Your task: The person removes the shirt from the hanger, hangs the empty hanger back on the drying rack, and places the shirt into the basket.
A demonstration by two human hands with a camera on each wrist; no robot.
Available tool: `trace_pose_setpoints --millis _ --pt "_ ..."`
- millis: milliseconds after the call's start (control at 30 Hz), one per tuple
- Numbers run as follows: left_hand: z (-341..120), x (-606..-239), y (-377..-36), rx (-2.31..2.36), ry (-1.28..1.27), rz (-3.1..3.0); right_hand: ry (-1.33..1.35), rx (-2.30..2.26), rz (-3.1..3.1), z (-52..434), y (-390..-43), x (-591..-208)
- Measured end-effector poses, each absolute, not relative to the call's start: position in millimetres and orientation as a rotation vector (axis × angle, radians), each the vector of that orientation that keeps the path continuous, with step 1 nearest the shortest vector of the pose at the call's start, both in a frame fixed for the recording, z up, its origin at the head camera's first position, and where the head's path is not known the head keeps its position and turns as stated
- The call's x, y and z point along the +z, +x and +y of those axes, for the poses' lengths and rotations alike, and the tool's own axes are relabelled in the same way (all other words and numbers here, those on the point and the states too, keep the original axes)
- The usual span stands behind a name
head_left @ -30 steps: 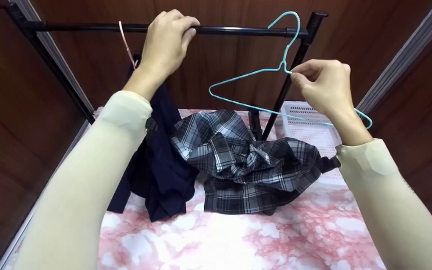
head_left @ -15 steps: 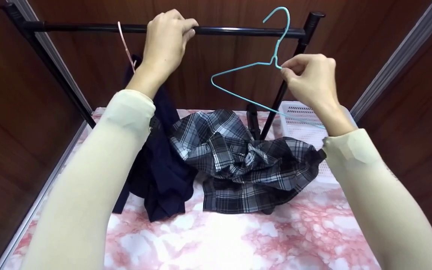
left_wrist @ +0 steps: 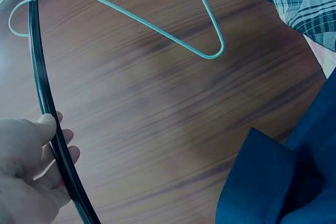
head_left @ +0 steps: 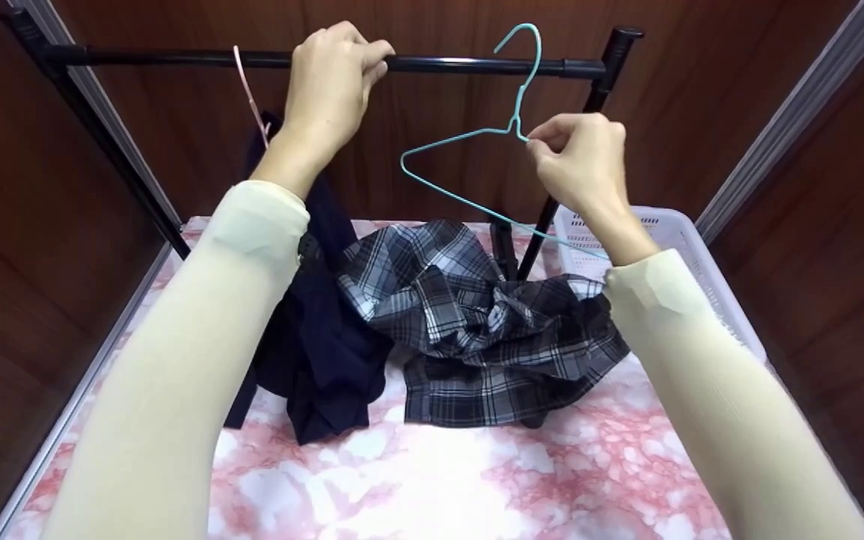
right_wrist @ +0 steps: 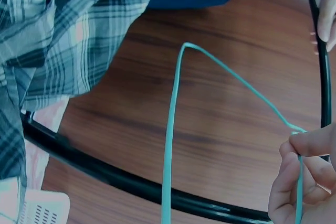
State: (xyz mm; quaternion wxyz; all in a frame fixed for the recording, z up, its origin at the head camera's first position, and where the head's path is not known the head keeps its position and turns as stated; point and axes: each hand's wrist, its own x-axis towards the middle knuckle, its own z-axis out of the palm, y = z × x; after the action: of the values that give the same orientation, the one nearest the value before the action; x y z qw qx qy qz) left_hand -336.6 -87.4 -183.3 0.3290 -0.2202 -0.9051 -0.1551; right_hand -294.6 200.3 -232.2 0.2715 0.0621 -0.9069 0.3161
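My left hand (head_left: pixel 327 90) grips the black rail (head_left: pixel 469 65) of a clothes rack, thumb on one side and fingers on the other in the left wrist view. With thumb and fingers, my right hand (head_left: pixel 586 161) pinches a turquoise hanger (head_left: pixel 520 101) at its shoulder, just beside the neck. No garment is on this hanger. Its hook rises above the rail near the right post, with the tip by the rail's upper edge; whether it touches is unclear. A crumpled plaid shirt (head_left: pixel 469 322) lies below. Left of it, a navy garment (head_left: pixel 334 360) hangs by a pink hanger (head_left: pixel 250 96).
Behind my right forearm stands a white perforated basket (head_left: pixel 691 240). The rack's right post (head_left: pixel 604 94) rises close to my right hand. Dark wood panels (head_left: pixel 807 187) enclose the sides and back. Pink-and-white marbled covering (head_left: pixel 432 480) spreads beneath everything.
My right hand has carried the turquoise hanger leftward along the rail, away from the right post; more of the basket shows. My left hand keeps its grip on the rail.
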Motion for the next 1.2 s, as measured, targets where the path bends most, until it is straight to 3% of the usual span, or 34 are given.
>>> trace_pose_setpoints --millis 700,1200 --pt "-83.5 -182.3 -337.2 -0.462 -0.524 -2.397 0.067 0.971 -2.504 184.9 -309.9 -255.3" --pt "-82.4 -182.1 -336.7 -0.459 -0.51 -2.425 0.154 1.199 -2.694 173.6 -302.4 -253.6"
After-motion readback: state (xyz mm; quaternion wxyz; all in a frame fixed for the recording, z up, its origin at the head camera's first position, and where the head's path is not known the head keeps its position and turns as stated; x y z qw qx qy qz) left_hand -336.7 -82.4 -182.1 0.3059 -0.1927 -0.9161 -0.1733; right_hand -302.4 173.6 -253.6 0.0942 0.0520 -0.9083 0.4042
